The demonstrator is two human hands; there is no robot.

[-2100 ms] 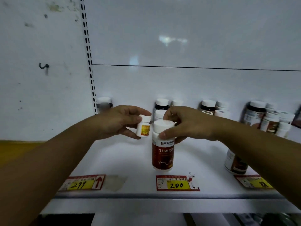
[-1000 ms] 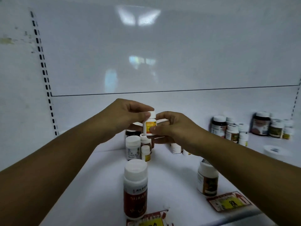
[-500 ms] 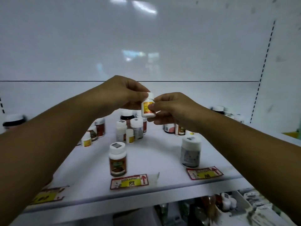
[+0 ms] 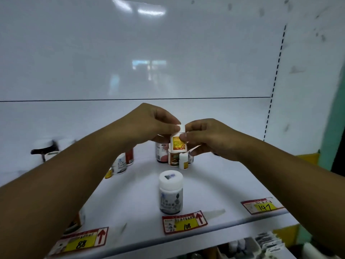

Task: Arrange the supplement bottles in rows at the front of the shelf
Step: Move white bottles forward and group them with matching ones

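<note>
Both the left hand [image 4: 149, 124] and the right hand [image 4: 207, 139] pinch a small yellow-label bottle [image 4: 177, 143] at the frame centre. If it slips, I think it may topple the bottle cluster [image 4: 173, 157] just below.

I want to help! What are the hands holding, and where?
A small yellow-labelled bottle. The left hand pinches its white cap; the right hand pinches just below, thumb on the label's top.

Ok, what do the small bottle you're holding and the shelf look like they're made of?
Small bottle, pinched by the left hand and right hand: probably plastic, opaque white with a matte cap and a yellow-orange label. Shelf: likely painted metal, smooth white with a soft sheen and a thin front edge; laminate is possible.
</note>
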